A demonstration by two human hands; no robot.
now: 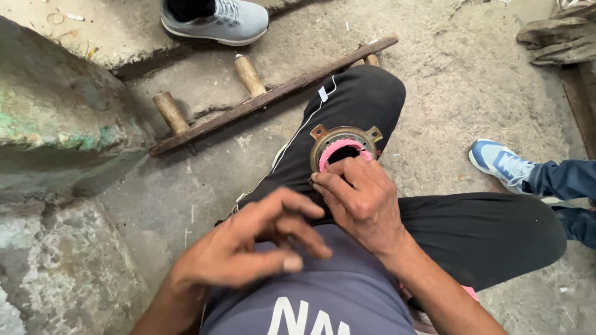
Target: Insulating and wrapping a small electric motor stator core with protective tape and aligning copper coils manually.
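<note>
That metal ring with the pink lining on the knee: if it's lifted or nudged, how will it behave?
The metal ring looks rigid and probably heavy for its size, being rusty metal with lugs. It rests on a rounded knee, so a nudge may slide it off. The right hand steadies its near edge; the pink lining seems softer and may flex.

Rusty metal ring (345, 144), pink-lined, rests flat on thigh.

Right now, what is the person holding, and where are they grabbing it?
The right hand grips the near rim of a round metal ring with pink lining, resting on the knee. The left hand holds nothing visible.
</note>
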